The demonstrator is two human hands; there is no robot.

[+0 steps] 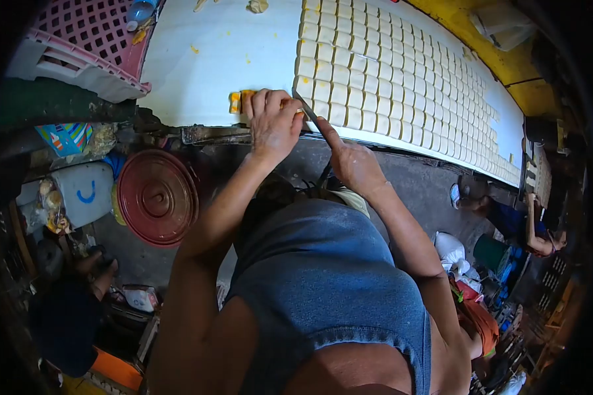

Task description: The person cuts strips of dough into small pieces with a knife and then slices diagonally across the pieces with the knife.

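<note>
My left hand [273,125] is bent over a short strip of pale dough with an orange-yellow face [235,102], near the front edge of the white table [204,59]. Its fingers press down on the strip and cover most of it. In my right hand [359,164] is a knife [308,108], with the index finger stretched along its back. The blade tip points away from me, between the strip and the nearest corner of the cut dough pieces [382,66]. These pale, squarish pieces stand in long close rows across the table's right side; a few carry orange smears.
A pink crate [85,39] stands at the table's left end. Below it are a round dark-red lid [157,197] and a white container [82,191]. Other people are at the right [540,227] and lower left [66,316]. A dough scrap [257,6] lies at the far edge.
</note>
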